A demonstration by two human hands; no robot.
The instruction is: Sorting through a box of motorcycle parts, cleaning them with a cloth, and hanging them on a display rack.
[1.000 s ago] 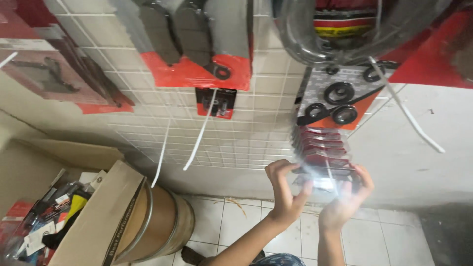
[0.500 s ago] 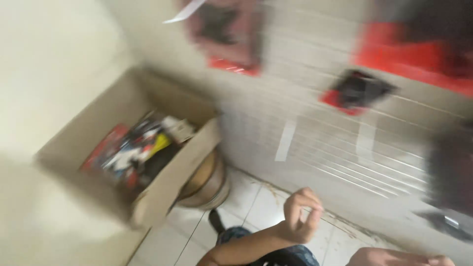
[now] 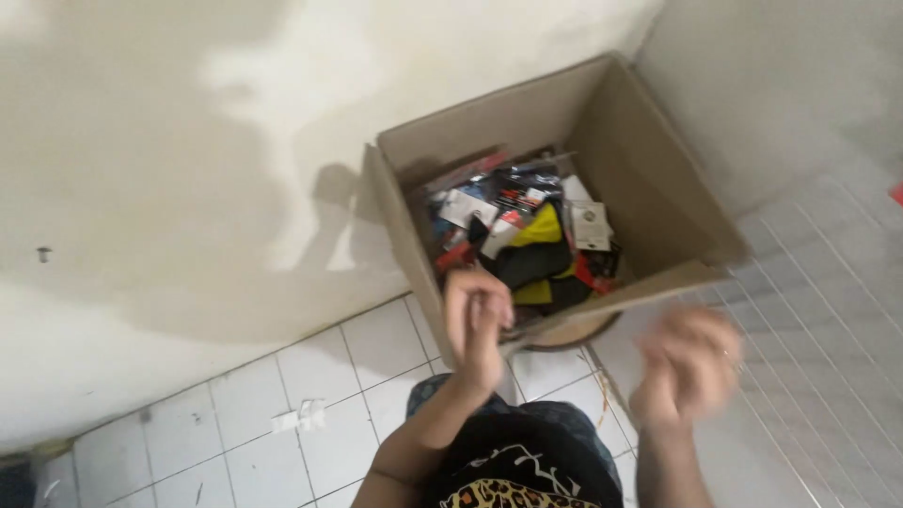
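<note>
My left hand (image 3: 477, 325) is raised in front of an open cardboard box (image 3: 658, 188), fingers loosely curled, with nothing visible in it. My right hand (image 3: 687, 362) is blurred by motion just below the box's near flap; its fingers look curled and I cannot tell whether it holds anything. The box is filled with several small packaged parts (image 3: 527, 240) in black, yellow, red and white.
The box rests on a round drum-like object (image 3: 564, 331) against a stained white wall (image 3: 188, 169). A white wire grid panel (image 3: 828, 310) runs along the right. White floor tiles (image 3: 282, 414) carry a scrap of paper (image 3: 299, 416).
The view swung left and down from the wall display to the box. Both hands left the hanging packages and now hover by the box; the clear package held earlier is out of sight.
</note>
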